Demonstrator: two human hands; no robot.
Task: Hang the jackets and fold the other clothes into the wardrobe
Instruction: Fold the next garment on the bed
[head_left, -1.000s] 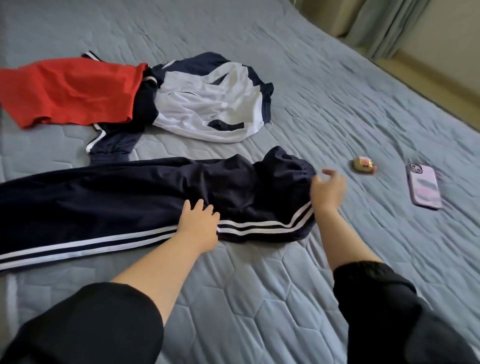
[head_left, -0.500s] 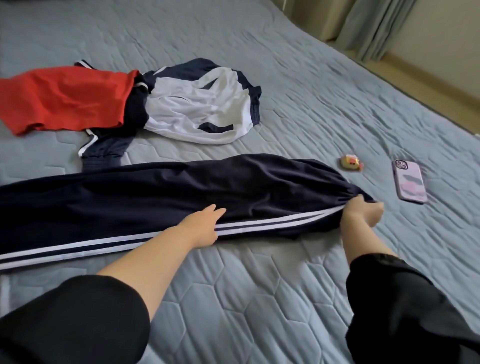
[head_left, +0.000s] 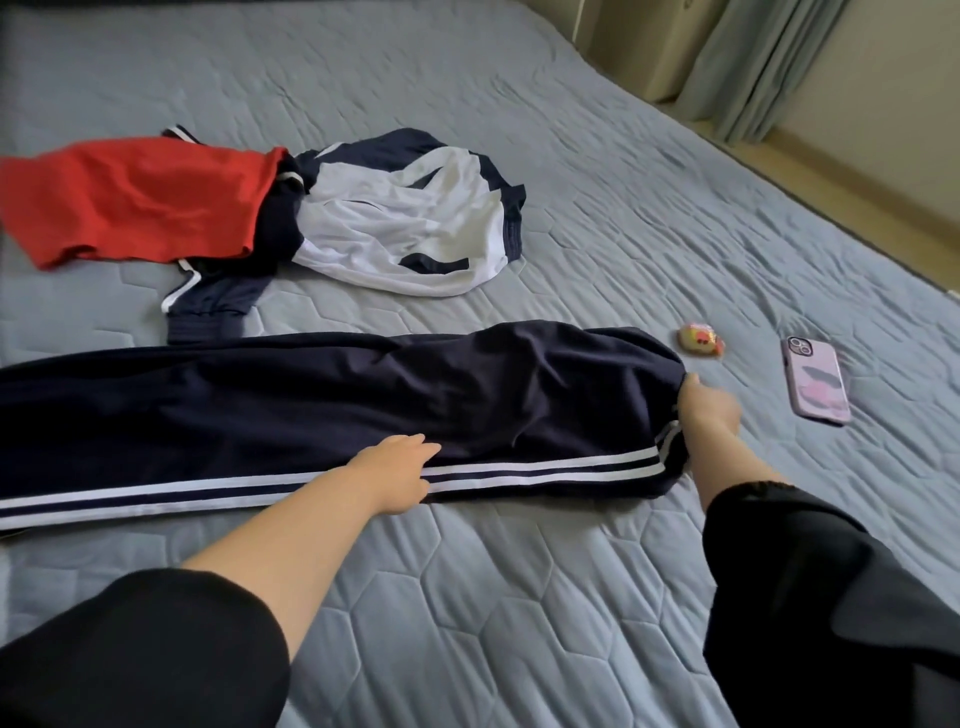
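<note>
Dark navy track trousers (head_left: 291, 410) with two white side stripes lie stretched flat across the bed (head_left: 571, 597), waistband end at the right. My left hand (head_left: 397, 475) rests flat on them near the stripes, fingers straight. At the right end my right hand (head_left: 709, 413) grips the bunched waistband. Behind them lies a crumpled navy and white jacket (head_left: 410, 228), with a red garment (head_left: 140, 200) overlapping its left side.
A pink-cased phone (head_left: 815, 379) lies face down on the bed right of the trousers. A small yellow and red object (head_left: 698, 339) sits between it and the waistband. The bed's right edge, bare floor and a curtain (head_left: 763, 67) are at the far right.
The folded-over waistband end of the trousers has been pulled out to the right and laid flat. My right hand went from open in the air to gripping that end. My left hand stayed put.
</note>
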